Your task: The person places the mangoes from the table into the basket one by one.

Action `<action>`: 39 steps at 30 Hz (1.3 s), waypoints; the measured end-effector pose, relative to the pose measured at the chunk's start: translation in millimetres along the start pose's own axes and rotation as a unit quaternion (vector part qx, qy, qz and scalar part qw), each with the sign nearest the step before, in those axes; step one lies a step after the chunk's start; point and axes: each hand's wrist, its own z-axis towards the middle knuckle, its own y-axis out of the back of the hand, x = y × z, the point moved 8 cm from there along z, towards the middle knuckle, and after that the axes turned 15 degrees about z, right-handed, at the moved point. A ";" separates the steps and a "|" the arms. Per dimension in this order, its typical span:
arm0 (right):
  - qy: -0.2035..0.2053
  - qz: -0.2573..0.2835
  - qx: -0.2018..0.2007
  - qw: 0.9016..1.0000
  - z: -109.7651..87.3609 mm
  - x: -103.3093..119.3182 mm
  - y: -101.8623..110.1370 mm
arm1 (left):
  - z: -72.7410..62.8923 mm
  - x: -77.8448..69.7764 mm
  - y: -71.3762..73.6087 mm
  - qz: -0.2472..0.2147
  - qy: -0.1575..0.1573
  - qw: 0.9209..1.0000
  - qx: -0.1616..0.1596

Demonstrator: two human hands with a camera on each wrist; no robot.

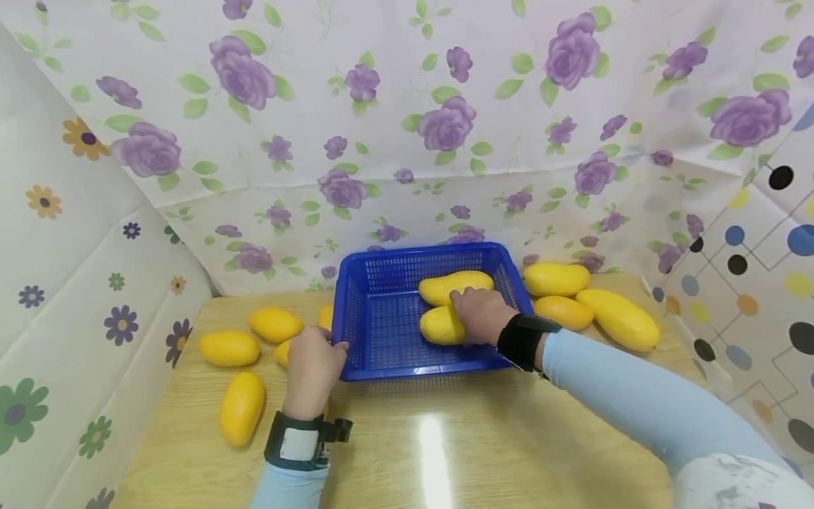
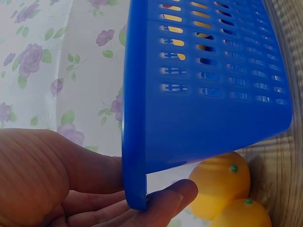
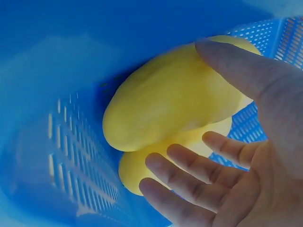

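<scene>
A blue plastic basket (image 1: pixel 388 318) with slotted walls holds two large, long yellow fruits lying side by side. My left hand (image 1: pixel 313 369) pinches the basket's left rim; in the left wrist view the thumb and fingers lie on either side of the rim. Inside the basket, my right hand (image 1: pixel 482 313) is at the front yellow fruit (image 1: pixel 440 326). The right wrist view shows its thumb against one yellow fruit (image 3: pixel 165 99), with the fingers spread and nearly straight beside the fruits. The back yellow fruit (image 1: pixel 454 285) lies along the far side.
Left of the basket, several smaller yellow mangoes lie on the wooden table (image 1: pixel 394 445), one mango (image 1: pixel 242 408) nearest the front. Right of it are an orange-yellow mango (image 1: pixel 562 312) and larger yellow fruits, including a long one (image 1: pixel 620 319). A flowered sheet (image 1: pixel 394 141) hangs behind.
</scene>
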 end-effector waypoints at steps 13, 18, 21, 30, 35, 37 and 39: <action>0.008 0.156 -0.068 0.985 -35.8 -36.0 85.4 | 0.2 -2.2 4.2 0.003 -0.004 1.000 0.004; -0.020 0.203 -0.110 0.973 -55.6 -79.3 110.3 | 0.0 0.2 5.9 0.011 -0.006 1.000 -0.007; -0.032 0.216 -0.136 0.966 -66.2 -104.3 113.3 | 0.4 -0.7 5.9 0.014 -0.015 1.000 -0.020; -0.065 0.229 -0.111 0.965 -75.9 -154.4 70.6 | 2.0 0.7 4.7 0.012 -0.011 1.000 -0.015; -0.065 0.218 -0.098 0.969 -71.5 -165.0 42.2 | 1.2 2.9 5.3 0.009 -0.005 1.000 -0.011; -0.062 0.214 -0.098 0.970 -70.6 -166.4 32.6 | 0.5 3.8 5.7 0.008 -0.005 1.000 -0.012; -0.059 0.211 -0.101 0.970 -70.1 -167.4 23.0 | 0.0 4.9 5.7 0.006 -0.005 1.000 -0.012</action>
